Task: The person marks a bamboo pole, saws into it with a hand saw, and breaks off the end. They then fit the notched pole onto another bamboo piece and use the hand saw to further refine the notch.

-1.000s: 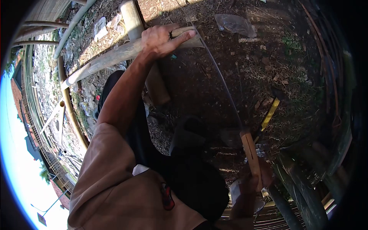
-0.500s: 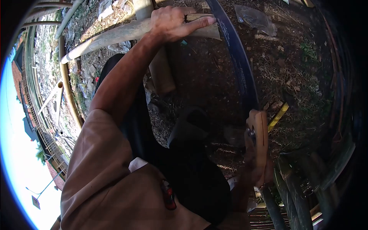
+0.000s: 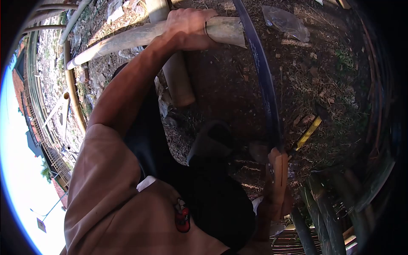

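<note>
Left hand (image 3: 191,27) has drawn its thumb back, so the bamboo pole (image 3: 136,36), from upper left to upper centre of the frame, now shows its end bare beside the handsaw (image 3: 262,74); the hand seems safer. It wraps around the pole, while the right hand (image 3: 268,195), lower right, grasps the wooden handle (image 3: 278,170), now sitting lower.

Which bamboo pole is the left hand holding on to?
The left hand holds the pale pole lying crosswise, its right end beside the saw blade. The pole crossing beneath it and the green poles at lower right aren't in its grip.
</note>
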`<action>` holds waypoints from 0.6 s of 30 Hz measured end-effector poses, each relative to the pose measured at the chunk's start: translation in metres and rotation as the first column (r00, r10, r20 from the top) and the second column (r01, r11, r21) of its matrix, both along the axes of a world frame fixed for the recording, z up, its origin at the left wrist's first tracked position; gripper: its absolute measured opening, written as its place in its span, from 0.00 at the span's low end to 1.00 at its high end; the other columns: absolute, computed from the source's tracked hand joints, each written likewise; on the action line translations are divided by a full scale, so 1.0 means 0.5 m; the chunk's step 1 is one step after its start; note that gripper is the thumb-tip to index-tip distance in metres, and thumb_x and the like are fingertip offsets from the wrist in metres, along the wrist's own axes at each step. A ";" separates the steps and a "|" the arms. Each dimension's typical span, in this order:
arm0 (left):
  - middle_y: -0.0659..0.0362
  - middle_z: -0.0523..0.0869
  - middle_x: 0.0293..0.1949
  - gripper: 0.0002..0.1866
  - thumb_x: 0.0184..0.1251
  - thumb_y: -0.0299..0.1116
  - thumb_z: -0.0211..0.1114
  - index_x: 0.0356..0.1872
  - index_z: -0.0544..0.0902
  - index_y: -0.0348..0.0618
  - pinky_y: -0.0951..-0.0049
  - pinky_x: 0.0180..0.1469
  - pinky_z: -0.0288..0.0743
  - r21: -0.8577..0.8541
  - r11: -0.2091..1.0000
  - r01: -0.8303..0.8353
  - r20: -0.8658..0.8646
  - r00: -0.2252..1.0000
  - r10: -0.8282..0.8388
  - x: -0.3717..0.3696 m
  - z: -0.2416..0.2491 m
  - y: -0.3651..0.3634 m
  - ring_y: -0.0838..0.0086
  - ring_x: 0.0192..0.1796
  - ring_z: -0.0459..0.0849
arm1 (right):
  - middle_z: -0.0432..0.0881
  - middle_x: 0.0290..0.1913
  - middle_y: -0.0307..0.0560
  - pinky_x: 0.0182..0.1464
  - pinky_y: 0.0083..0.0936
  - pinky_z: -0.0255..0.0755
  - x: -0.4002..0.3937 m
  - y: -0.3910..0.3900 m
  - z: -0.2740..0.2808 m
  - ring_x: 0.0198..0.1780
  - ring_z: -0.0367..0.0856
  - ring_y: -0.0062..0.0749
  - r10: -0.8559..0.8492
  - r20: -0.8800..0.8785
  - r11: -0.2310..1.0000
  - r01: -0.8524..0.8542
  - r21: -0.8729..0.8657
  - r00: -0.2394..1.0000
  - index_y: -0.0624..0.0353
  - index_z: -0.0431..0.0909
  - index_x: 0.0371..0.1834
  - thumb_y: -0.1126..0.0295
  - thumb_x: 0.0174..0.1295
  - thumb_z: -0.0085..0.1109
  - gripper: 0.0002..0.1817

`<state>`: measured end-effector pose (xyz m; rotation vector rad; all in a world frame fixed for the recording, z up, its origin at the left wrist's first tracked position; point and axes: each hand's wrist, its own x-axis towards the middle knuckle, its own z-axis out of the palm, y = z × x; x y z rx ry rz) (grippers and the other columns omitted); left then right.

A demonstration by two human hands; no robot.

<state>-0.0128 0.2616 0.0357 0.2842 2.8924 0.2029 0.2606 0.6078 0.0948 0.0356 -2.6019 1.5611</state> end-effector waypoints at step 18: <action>0.58 0.93 0.43 0.33 0.38 0.56 0.82 0.52 0.89 0.62 0.54 0.55 0.83 0.008 0.999 -0.037 -0.042 0.998 0.038 -0.001 0.007 -0.027 0.56 0.49 0.92 | 0.76 0.27 0.49 0.32 0.30 0.71 -0.201 -0.140 -0.078 0.28 0.75 0.34 -0.061 0.080 0.910 0.089 -0.404 0.995 0.70 0.75 0.36 0.45 0.77 0.48 0.31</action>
